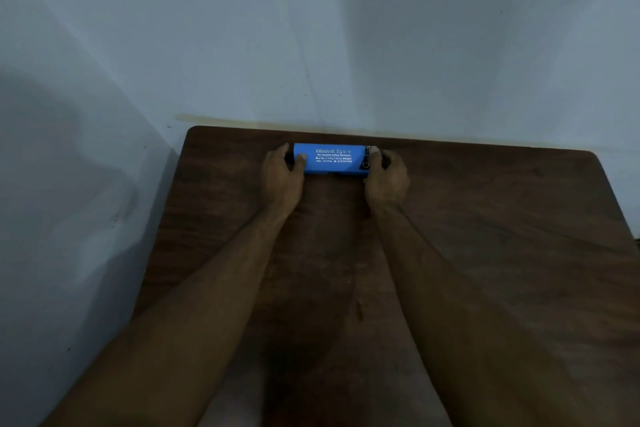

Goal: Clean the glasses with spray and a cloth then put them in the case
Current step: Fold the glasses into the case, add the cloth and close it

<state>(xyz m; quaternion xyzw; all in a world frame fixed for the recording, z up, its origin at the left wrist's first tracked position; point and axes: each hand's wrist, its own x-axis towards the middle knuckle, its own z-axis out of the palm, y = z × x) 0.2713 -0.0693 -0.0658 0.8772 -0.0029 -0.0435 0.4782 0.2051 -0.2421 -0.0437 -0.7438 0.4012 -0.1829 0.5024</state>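
A blue glasses case with white lettering lies closed near the far edge of the dark wooden table. My left hand grips its left end, thumb on top. My right hand grips its right end, with the fingers at the dark zipper pull there. No glasses, spray bottle or cloth can be seen.
The table stands against a pale blue-grey wall, with another wall close on the left. Both my forearms stretch across the middle of the tabletop. The light is dim.
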